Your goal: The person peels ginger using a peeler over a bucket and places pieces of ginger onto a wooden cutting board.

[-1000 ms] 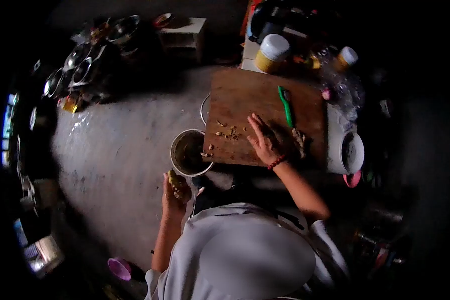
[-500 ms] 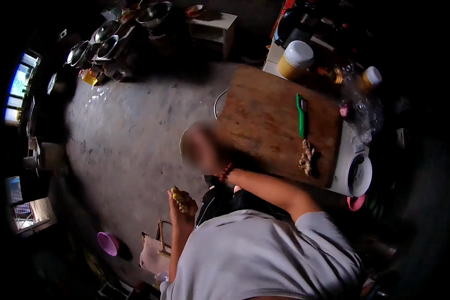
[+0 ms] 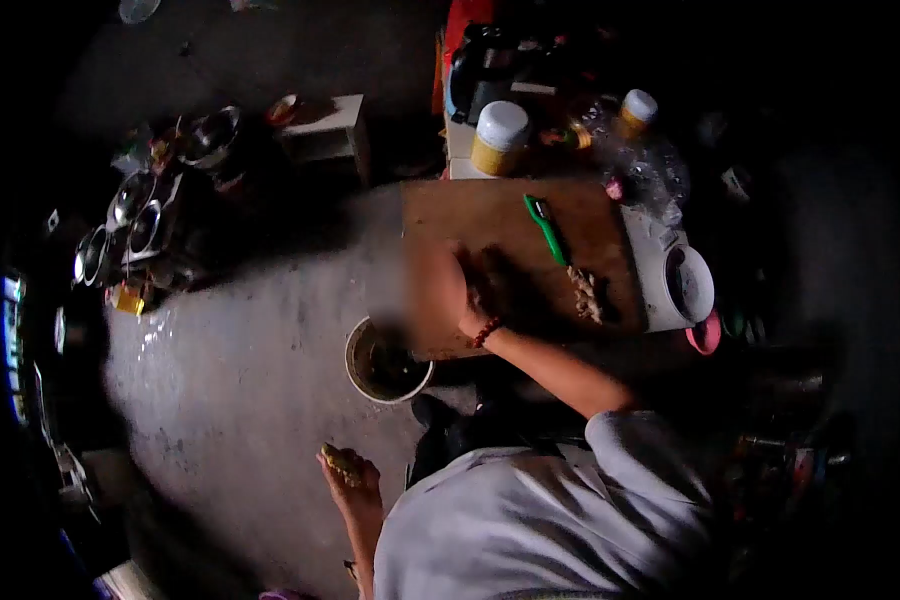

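My left hand (image 3: 355,485) is closed around a piece of ginger (image 3: 342,462), held low over the floor at my left side. My right hand (image 3: 470,305), with a red bead bracelet at the wrist, is over the left part of a wooden cutting board (image 3: 595,225). A blurred patch hides most of its fingers, so whether it grips anything cannot be told. On the board a green peeler (image 3: 547,232) lies with its handle end by a knobbly ginger root (image 3: 586,295). Below the board's left corner stands a pale-rimmed bucket (image 3: 350,365) with dark contents.
Behind the board are a white-lidded jar (image 3: 500,138), a smaller jar (image 3: 638,112) and clear plastic bags (image 3: 660,175). A white bowl (image 3: 692,285) sits at the right edge, near a pink container (image 3: 705,333). Pots (image 3: 145,228) and a small white stand (image 3: 335,120) are farther left.
My right hand has moved from above the bucket to over the board, uncovering the bucket. My left hand still holds the ginger piece. The camera view has shifted.
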A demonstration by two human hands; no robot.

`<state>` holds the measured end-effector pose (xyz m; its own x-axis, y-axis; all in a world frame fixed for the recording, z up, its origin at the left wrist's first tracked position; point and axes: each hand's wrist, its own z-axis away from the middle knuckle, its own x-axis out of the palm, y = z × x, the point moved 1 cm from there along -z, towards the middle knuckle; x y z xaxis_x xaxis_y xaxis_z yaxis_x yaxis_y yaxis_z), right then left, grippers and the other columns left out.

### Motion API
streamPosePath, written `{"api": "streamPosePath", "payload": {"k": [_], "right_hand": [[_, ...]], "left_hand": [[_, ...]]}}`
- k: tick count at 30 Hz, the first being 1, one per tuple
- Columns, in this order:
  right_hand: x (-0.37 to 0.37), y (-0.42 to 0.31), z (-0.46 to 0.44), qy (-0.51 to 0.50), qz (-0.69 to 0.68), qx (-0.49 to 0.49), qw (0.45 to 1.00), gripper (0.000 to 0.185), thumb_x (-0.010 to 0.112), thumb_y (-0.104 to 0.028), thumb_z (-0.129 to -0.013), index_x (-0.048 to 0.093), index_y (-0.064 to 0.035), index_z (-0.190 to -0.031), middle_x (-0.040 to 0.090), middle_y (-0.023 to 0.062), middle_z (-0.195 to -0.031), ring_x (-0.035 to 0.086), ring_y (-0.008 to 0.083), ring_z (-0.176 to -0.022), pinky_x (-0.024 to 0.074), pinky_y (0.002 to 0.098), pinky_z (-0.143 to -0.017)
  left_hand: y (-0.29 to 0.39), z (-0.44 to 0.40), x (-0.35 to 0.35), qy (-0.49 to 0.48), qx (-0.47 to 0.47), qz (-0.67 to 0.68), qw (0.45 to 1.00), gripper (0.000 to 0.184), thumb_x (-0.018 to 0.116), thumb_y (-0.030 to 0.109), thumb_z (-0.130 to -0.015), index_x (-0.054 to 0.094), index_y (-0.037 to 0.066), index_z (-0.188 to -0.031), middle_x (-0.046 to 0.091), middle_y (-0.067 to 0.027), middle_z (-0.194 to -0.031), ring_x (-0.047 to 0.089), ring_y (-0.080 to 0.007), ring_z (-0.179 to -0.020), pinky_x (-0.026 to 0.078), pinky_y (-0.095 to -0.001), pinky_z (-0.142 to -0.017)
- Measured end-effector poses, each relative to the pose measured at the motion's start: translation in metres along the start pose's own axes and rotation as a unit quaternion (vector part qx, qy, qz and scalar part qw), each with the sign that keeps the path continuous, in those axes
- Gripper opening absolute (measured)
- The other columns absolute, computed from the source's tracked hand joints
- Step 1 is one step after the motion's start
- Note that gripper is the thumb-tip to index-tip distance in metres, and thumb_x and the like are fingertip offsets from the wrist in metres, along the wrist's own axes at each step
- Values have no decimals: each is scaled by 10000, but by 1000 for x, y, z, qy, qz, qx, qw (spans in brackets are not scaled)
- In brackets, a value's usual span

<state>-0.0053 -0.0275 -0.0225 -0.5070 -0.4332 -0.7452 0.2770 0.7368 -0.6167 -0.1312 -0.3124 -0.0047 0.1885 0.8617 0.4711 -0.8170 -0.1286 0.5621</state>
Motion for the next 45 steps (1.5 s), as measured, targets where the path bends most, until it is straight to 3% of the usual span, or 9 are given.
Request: {"api": "streamPosePath", "payload": {"k": [8,16,20,25,29,33,36,37,45], "right_hand": [[47,-74,0,83,52,-225,969,427,489,-323,-892,466,-45,-1215,518,99,-1083,495,237,-902,424,378,-817],[-83,-4,-60,-115,-8,131,985,366,630,-225,-806,548,-38,-1110,497,122,-1121,491,258,-895,429,365,-807],[26,3,-6,80,114,-145,980,371,623,-214,-809,542,-57,-1135,498,135,-1152,506,261,-999,414,354,-874],[44,22,-9,-206,-205,-94,952,464,622,-297,-799,524,-88,-1202,415,168,-1303,372,338,-1224,264,405,-1048],[-18,12,18,-22,98,-192,976,372,605,-318,-778,560,-66,-1048,508,190,-1162,492,313,-1063,376,404,-880],[-75,-6,39,-264,-32,-19,964,258,626,-244,-730,611,-36,-882,603,198,-918,593,314,-841,442,395,-737],[-87,65,52,141,-187,83,969,175,594,-152,-779,606,-44,-917,634,156,-845,617,267,-776,479,335,-707],[-127,77,49,109,-74,245,961,237,601,-132,-794,576,-34,-1008,624,162,-943,607,274,-865,476,327,-769],[-123,206,89,197,73,281,937,441,680,-111,-730,435,-14,-1084,521,217,-1086,507,368,-1035,412,436,-862]], "left_hand": [[41,-15,35,-60,12,-92,994,356,480,512,-889,504,157,-880,507,6,-721,447,-84,-526,309,-205,-410],[47,-28,33,-33,-3,-96,995,365,459,482,-910,496,122,-863,495,2,-714,456,-94,-556,352,-227,-481],[42,-23,50,-125,-36,-190,973,373,444,484,-915,494,123,-835,482,12,-690,445,-89,-572,344,-226,-515],[42,-23,97,-175,40,-323,929,394,422,487,-922,500,111,-832,433,30,-670,392,-77,-560,292,-220,-505],[25,-30,132,-210,74,-356,908,310,450,403,-934,509,100,-966,430,42,-686,388,-62,-565,289,-218,-502],[-10,-39,184,-198,49,-393,897,269,465,375,-937,498,117,-1006,445,49,-705,396,-59,-570,301,-207,-503],[-49,-61,217,-265,52,-389,881,255,465,352,-939,492,113,-1024,470,30,-725,426,-83,-590,345,-218,-518],[-63,-81,218,-305,51,-396,865,260,462,346,-940,493,107,-1038,487,19,-738,447,-92,-608,371,-229,-533],[-148,-136,278,-261,249,-585,726,293,504,222,-877,526,71,-1126,608,-139,-936,584,-221,-753,471,-347,-655]]}}
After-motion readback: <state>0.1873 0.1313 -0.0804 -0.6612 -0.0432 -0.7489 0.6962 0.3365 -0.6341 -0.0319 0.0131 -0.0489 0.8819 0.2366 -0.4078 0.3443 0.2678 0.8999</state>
